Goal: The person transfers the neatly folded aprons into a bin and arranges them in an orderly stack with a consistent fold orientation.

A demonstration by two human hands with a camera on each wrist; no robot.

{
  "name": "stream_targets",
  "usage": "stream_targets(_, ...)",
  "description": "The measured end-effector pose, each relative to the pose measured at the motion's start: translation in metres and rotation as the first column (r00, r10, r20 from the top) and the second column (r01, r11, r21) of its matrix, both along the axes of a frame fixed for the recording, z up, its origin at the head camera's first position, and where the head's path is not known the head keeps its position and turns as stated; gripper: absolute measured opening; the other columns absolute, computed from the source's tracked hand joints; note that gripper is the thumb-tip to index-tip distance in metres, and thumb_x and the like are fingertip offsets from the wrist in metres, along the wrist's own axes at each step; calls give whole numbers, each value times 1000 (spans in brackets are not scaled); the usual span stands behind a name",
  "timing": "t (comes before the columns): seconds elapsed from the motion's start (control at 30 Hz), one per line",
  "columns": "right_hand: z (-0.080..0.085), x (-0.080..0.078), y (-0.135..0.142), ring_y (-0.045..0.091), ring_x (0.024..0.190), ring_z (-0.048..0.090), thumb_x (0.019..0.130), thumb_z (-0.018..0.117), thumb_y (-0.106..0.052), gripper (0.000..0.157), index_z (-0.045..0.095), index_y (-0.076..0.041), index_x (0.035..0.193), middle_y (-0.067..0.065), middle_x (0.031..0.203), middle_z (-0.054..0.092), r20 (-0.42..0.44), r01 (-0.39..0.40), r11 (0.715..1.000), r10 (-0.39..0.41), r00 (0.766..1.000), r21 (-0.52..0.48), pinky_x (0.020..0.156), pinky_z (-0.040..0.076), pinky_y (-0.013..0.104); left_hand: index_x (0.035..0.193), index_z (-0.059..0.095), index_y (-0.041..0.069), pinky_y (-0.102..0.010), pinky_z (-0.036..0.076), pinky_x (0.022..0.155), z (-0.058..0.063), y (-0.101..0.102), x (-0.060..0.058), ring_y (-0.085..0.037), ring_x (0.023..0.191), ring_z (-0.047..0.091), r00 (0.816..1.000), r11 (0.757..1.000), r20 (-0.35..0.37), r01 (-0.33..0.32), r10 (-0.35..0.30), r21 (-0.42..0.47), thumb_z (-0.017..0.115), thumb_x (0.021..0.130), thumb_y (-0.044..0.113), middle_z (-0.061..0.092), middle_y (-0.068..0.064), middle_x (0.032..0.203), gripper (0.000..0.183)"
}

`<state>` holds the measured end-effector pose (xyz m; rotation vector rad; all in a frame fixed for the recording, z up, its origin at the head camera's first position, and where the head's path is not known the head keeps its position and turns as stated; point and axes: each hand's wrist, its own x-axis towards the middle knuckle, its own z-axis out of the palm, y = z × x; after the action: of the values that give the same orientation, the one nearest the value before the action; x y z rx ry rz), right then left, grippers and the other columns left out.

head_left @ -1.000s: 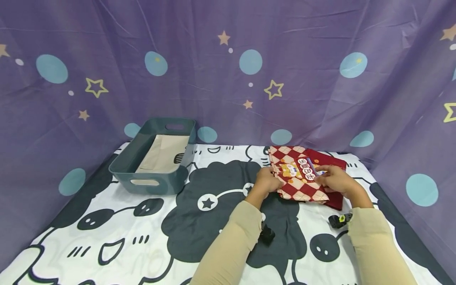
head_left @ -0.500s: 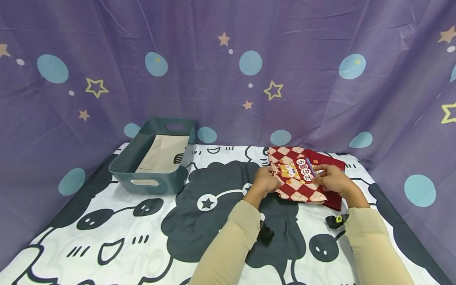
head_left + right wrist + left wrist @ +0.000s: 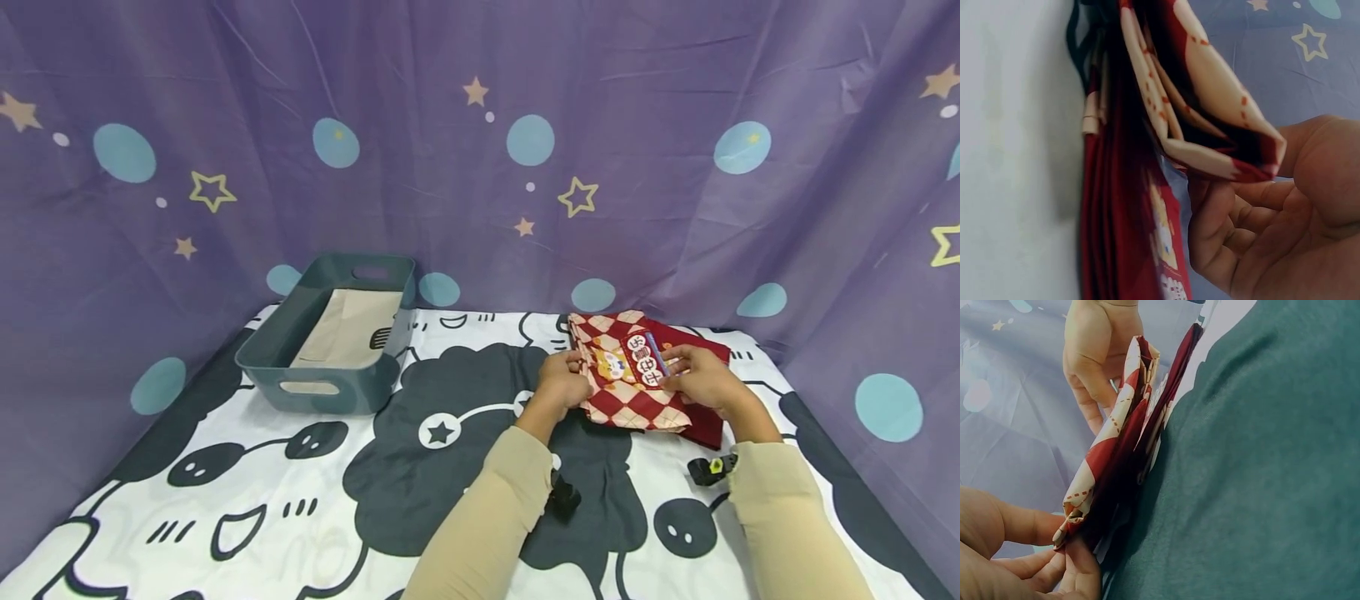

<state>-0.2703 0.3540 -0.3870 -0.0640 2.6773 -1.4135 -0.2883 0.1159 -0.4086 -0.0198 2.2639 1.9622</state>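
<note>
At one o'clock, pinches folded checked cloth [image 3: 633,408] by its left edge with thumb and fingers of left hand [image 3: 562,383], and likewise by its right side with right hand [image 3: 705,383]. Holds it over dark red cloth [image 3: 705,427] on tabletop [image 3: 300,517]. Shows hardly any shift from half a second ago; suggests steadying rather than carrying. Farther, at eleven o'clock, leaves beige cloth [image 3: 348,325] untouched inside teal bin [image 3: 363,393].

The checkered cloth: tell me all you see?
The checkered cloth is red and cream, looks like thin fabric, and is folded in layers, with a cartoon animal and white lettering on top. It overlaps a red cloth, right of the bin. The left hand pinches its left edge; the right hand pinches its right.
</note>
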Motion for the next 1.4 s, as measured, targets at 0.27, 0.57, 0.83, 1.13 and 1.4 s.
stream_targets(0.27, 4, 0, 13, 12, 72, 57, 92, 67, 1, 55, 44, 14, 140, 16, 106, 60, -55, -24, 1000, 25, 998, 10, 57, 51, 29, 129, 67, 4, -34, 60, 65, 3, 4, 2, -17, 86, 59, 1000, 1000, -9, 9, -9, 18, 68, 71, -23, 62, -6, 99, 64)
stream_targets(0.57, 16, -1, 11, 11, 74, 59, 93, 65, 2, 52, 42, 14, 138, 17, 107, 59, -70, -52, 999, 51, 996, -10, 59, 53, 31, 130, 66, 2, -30, 58, 70, 12, 2, 2, -16, 85, 58, 997, 1000, -72, 13, -13, -1, 69, 68, -24, 63, -7, 100, 66)
stream_targets(0.83, 26, 0, 3, 12, 77, 60, 93, 64, 3, 53, 43, 14, 139, 20, 109, 58, -112, -57, 998, 59, 992, 25, 61, 54, 33, 130, 66, 4, -28, 55, 76, 25, -3, 0, -16, 88, 56, 994, 999, -110, 4, -10, -51, 69, 68, -22, 62, -7, 103, 68)
stream_targets(1.13, 32, 0, -17, 15, 79, 60, 92, 65, 3, 52, 43, 14, 138, 25, 111, 58, -170, -27, 998, 37, 985, 61, 60, 54, 31, 132, 66, 9, -26, 53, 73, 34, -17, -4, -17, 93, 56, 989, 993, -149, -13, -4, -114, 69, 68, -20, 65, -7, 109, 70)
stream_targets(1.4, 30, -2, -31, 19, 84, 62, 94, 63, 6, 49, 42, 15, 138, 28, 113, 58, -231, -31, 999, 40, 972, 43, 65, 53, 26, 137, 63, 10, -28, 55, 64, 42, -31, -7, -19, 94, 57, 989, 993, -143, 22, -39, -119, 67, 72, -20, 63, -9, 113, 72)
